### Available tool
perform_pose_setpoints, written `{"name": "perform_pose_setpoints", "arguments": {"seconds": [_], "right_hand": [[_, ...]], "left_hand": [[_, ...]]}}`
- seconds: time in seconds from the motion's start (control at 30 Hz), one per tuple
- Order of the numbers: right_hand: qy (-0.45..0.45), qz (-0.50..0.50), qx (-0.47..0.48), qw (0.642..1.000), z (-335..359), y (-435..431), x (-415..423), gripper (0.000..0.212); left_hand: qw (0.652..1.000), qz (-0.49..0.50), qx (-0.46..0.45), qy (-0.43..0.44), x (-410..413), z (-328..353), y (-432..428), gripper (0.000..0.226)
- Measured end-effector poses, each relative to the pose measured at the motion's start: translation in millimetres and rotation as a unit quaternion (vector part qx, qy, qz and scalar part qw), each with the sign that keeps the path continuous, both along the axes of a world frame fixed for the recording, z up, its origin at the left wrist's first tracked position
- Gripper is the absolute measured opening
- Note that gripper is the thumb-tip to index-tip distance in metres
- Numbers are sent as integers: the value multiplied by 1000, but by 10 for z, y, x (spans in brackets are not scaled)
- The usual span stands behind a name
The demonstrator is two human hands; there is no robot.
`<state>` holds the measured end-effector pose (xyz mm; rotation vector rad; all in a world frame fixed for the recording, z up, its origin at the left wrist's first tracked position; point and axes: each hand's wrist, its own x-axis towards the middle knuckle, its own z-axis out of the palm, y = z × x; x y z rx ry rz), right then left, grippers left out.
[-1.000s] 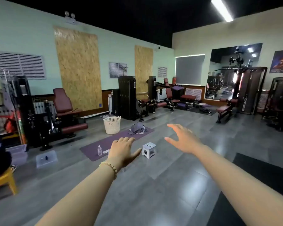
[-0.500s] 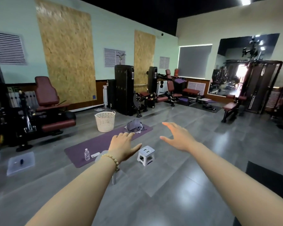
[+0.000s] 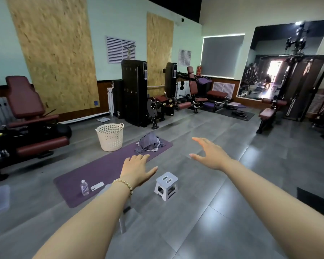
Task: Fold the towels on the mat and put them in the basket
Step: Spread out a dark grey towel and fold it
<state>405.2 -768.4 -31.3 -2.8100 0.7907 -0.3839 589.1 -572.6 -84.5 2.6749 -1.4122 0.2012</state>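
A crumpled heap of grey and white towels (image 3: pixel 149 143) lies at the far end of a purple mat (image 3: pixel 101 171) on the gym floor. A cream perforated basket (image 3: pixel 110 136) stands upright on the floor just left of the mat's far end, apart from the towels. My left hand (image 3: pixel 136 170) is stretched out in front of me, fingers straight, holding nothing, a bead bracelet on its wrist. My right hand (image 3: pixel 210 155) is also held out flat and empty. Both hands hover in the air well short of the towels.
A small grey folding stool (image 3: pixel 166 185) stands on the floor right of the mat. A water bottle (image 3: pixel 84 187) and a phone (image 3: pixel 97 186) lie on the mat's near end. Weight machines (image 3: pixel 135 92) and benches (image 3: pixel 26 116) line the walls; a black mat (image 3: pixel 316 200) lies at right.
The view has moved closer to the mat and basket, which now look larger and nearer. Both hands stay stretched out and empty.
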Motion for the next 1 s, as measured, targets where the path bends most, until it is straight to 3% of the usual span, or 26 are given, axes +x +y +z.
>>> {"name": "perform_pose_setpoints", "arguments": {"seconds": [0.3,0.5,0.73,0.87,1.0], "right_hand": [[11,17,4,1000,-143,-1582,1559,69],[35,58,-10,998,-394,-2970,2674,70],[56,93,-16,994,-336,-4615,3925,70],[49,112,-9,992,-403,-5308,4620,70],[42,126,-5,991,-557,-5979,5396,71]], "left_hand": [[1000,-23,-1,-4,1576,-112,-1536,67],[1000,-1,-9,-12,2478,-343,-2853,104],[999,35,-10,10,3479,-404,-4271,98],[998,58,2,29,4153,-502,-4849,75],[997,70,-8,43,4901,-611,-5524,87]]}}
